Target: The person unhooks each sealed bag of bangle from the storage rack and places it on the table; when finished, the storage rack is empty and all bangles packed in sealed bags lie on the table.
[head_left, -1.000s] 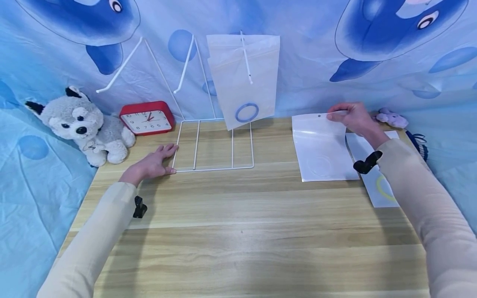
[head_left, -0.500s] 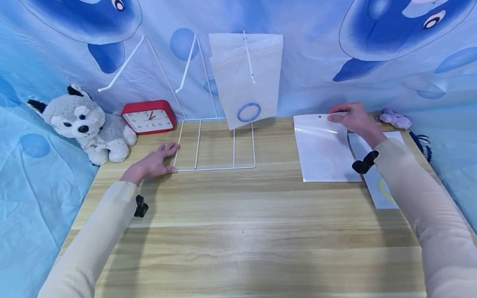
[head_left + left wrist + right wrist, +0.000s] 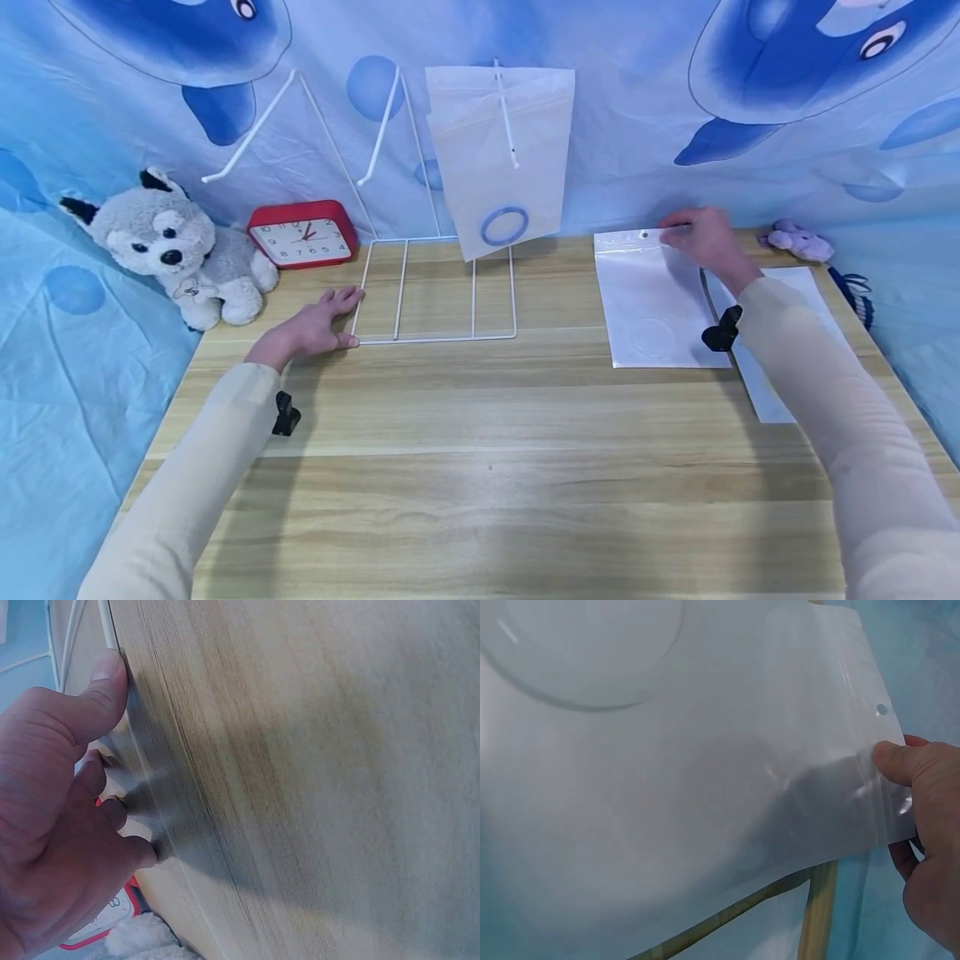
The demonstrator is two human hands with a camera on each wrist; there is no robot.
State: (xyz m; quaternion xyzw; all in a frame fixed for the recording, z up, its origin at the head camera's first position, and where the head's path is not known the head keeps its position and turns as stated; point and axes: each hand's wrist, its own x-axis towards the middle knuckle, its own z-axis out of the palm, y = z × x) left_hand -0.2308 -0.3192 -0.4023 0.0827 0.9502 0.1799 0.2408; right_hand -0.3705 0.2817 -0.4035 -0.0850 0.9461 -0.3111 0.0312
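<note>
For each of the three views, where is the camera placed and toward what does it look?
Head: worn on the head, looking down at the table; both forearms, left hand and right hand show.
Left wrist: at that wrist, looking along the fingers pressed by the wire rack.
Right wrist: at that wrist, looking at the thumb pinching the white bag.
Shared: the head view also shows the bag and rack.

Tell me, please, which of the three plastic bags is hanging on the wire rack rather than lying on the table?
The bag with the blue ring, hung on the white wire rack at the back. The other two lie flat; the right hand pinches one.
</note>
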